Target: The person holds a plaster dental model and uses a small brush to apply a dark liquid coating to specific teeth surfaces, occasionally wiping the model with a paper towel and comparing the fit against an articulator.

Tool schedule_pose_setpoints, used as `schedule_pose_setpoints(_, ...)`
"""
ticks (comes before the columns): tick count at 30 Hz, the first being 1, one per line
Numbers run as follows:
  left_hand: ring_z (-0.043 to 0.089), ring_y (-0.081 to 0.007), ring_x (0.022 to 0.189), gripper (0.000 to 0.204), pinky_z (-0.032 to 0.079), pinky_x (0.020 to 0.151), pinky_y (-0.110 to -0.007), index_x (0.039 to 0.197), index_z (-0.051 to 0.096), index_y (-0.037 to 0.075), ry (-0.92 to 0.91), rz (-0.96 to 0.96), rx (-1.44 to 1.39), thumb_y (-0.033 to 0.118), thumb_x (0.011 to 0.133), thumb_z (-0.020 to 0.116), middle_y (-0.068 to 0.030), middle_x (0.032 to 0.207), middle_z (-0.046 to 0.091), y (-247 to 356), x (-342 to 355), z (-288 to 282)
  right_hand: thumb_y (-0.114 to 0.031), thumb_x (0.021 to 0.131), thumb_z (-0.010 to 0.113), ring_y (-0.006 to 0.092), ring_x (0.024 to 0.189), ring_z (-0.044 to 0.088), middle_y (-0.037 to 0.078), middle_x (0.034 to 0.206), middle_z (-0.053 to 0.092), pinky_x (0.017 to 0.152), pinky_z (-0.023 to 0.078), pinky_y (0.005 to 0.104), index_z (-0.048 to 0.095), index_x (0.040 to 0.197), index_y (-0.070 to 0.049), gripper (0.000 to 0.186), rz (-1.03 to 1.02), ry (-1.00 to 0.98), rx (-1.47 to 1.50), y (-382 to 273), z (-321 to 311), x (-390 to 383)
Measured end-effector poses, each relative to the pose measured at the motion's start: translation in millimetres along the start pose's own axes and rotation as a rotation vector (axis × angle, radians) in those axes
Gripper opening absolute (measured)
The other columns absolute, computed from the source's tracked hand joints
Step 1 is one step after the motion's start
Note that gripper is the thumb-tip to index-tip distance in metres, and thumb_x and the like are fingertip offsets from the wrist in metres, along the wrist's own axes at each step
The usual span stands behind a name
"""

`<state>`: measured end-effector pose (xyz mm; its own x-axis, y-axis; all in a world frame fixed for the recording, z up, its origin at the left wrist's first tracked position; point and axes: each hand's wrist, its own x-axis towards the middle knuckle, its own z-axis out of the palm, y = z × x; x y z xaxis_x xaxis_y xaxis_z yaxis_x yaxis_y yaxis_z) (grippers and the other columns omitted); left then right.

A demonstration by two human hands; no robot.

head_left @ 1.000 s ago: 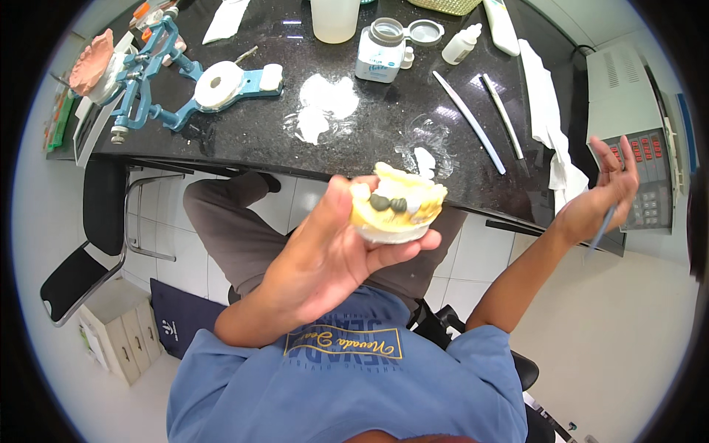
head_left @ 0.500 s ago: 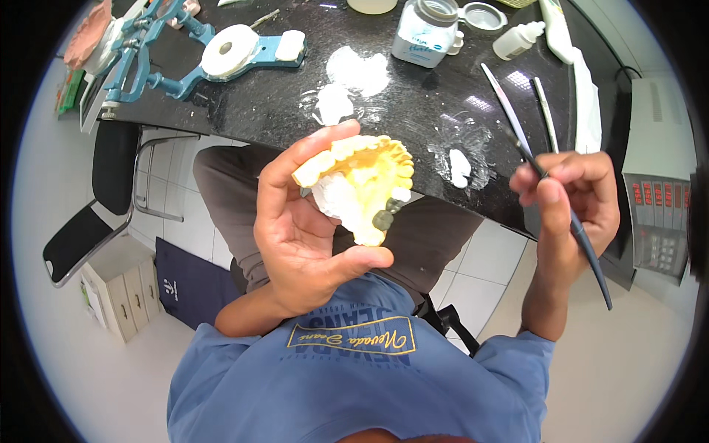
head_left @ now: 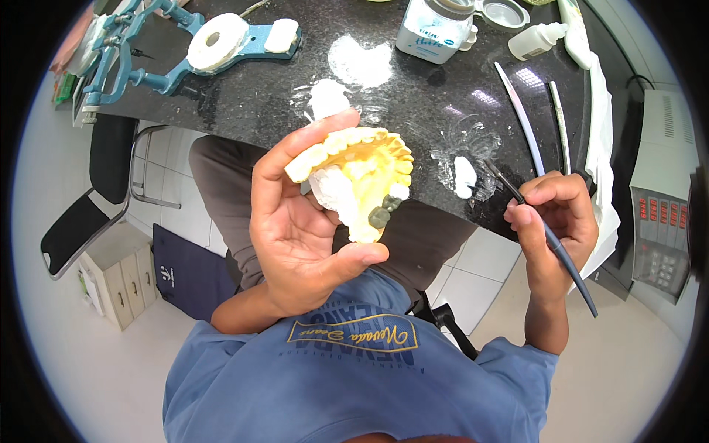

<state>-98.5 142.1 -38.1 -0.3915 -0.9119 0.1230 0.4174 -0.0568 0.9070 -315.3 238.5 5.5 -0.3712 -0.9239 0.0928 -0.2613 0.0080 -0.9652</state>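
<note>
My left hand (head_left: 295, 229) holds a yellow dental cast (head_left: 365, 173) above my lap, thumb at its near end and fingers around its far left side. White plaster covers part of the cast's left side. Dark grey tooth crowns (head_left: 379, 216) sit on its right side, beside one white tooth. In my right hand (head_left: 554, 221) a dark, slim brush (head_left: 555, 244) is pinched between thumb and fingers. Its tip points up and left, close to a small white dab of paste (head_left: 464, 177) on the dark bench. Brush and cast are apart.
A blue articulator (head_left: 177, 66) stands at the far left of the black bench (head_left: 251, 96). White powder patches (head_left: 360, 62), a labelled jar (head_left: 434, 33), a small white bottle (head_left: 537, 41) and two slim tools (head_left: 519, 118) lie beyond my hands. A device (head_left: 659, 199) with red displays is at right.
My right hand with the brush has moved down and left, bringing the tip near the white dab. The left hand and cast have barely shifted.
</note>
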Motion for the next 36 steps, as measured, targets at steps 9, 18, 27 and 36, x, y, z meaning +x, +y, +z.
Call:
schedule_pose_setpoints(9,0.051,-0.0425,0.121,0.099,0.053,0.094,-0.040,0.142,0.024,0.003,-0.004,-0.002,-0.006,0.027,0.069,0.086,-0.0254,0.143,0.034,1.1,0.4,1.2,0.006,0.079,0.067,0.0067,0.069,0.055,0.007,0.085,0.060,0.059,0.042,0.0195,0.061,0.094,0.001,0.017,0.001,0.010,-0.049,-1.3,2.4,-0.3)
schedule_pose_setpoints(18,0.054,-0.0398,0.117,0.104,0.050,0.097,-0.046,0.142,0.020,0.002,0.047,-0.253,-0.242,0.031,0.068,0.086,-0.0249,0.139,0.037,20.8,-6.8,5.3,0.007,0.074,0.067,0.0127,0.067,0.056,0.011,0.084,0.062,0.058,0.044,0.0230,0.064,0.091,0.003,0.017,-0.135,-0.097,-0.148,4.1,-7.6,-0.7)
schedule_pose_setpoints(27,0.061,-0.0324,0.110,0.113,0.054,0.088,-0.033,0.140,0.026,0.007,0.053,-0.383,-0.096,0.077,0.061,0.068,-0.0212,0.129,0.047,40.7,-16.2,-10.8,0.000,0.080,0.072,0.0151,0.069,0.056,0.014,0.085,0.059,0.062,0.046,0.0241,0.055,0.099,-0.001,0.026,-0.348,-0.010,-0.126,-17.7,8.2,-5.1)
schedule_pose_setpoints(36,0.053,-0.0251,0.119,0.110,0.044,0.103,-0.038,0.139,0.028,-0.003,0.027,-0.189,-0.148,0.068,0.068,0.071,-0.0159,0.125,0.051,51.5,10.3,-59.1,-0.036,0.073,0.081,0.0269,0.087,0.067,0.026,0.105,0.064,0.072,0.056,0.0327,0.046,0.092,-0.002,0.053,-0.517,-0.129,-0.146,-54.2,110.0,38.4)
